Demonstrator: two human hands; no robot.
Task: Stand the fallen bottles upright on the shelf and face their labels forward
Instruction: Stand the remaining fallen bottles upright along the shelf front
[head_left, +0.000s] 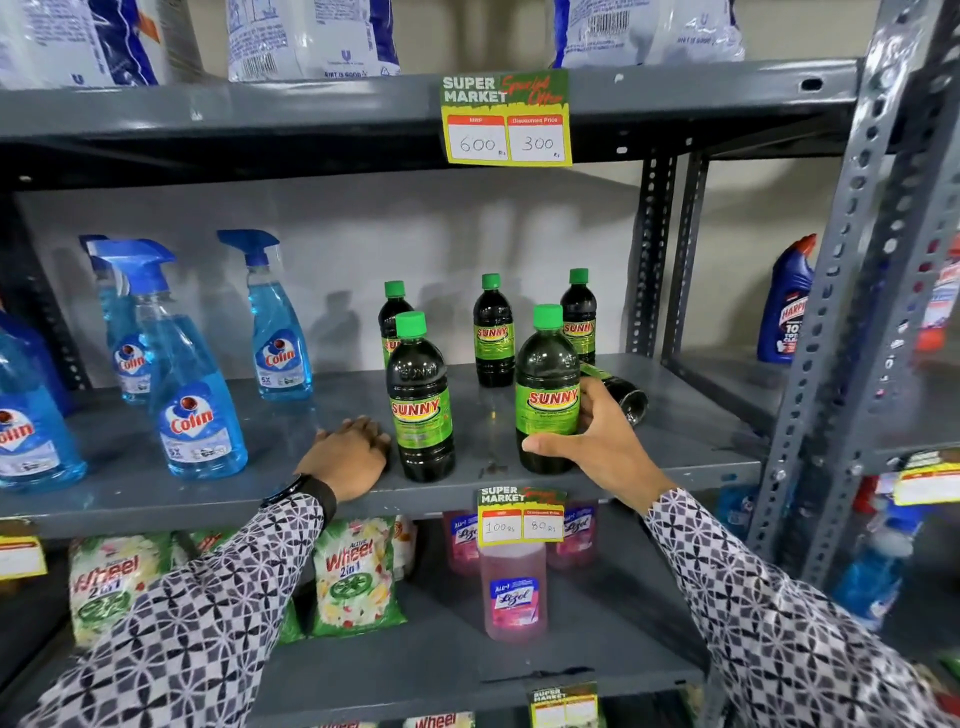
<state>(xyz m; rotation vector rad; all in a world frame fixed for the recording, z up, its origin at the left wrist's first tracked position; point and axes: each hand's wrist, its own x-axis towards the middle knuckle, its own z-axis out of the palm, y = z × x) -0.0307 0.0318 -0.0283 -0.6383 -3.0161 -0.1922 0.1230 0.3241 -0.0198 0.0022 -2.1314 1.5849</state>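
On the grey metal shelf, near its right end, one dark bottle lies fallen, its long axis running back-left to front-right with the round base toward the front right; its cap end is hidden behind the held bottle. The right hand is wrapped around the lower half of an upright Sunny bottle near the front edge, thumb across the front below the green label, fingers curled round the right side. That bottle stands vertical, green cap up, red-and-yellow label facing forward. Just left of it stands a second front bottle, upright, label forward. The left hand rests flat on the shelf, palm down, fingers loosely together and holding nothing, just beside this bottle's base. Three more bottles stand upright toward the back, labels forward. All are smooth, glossy plastic with dark liquid, rounded shoulders and ribbed green screw caps. Blue spray bottles of clear plastic stand on the left.
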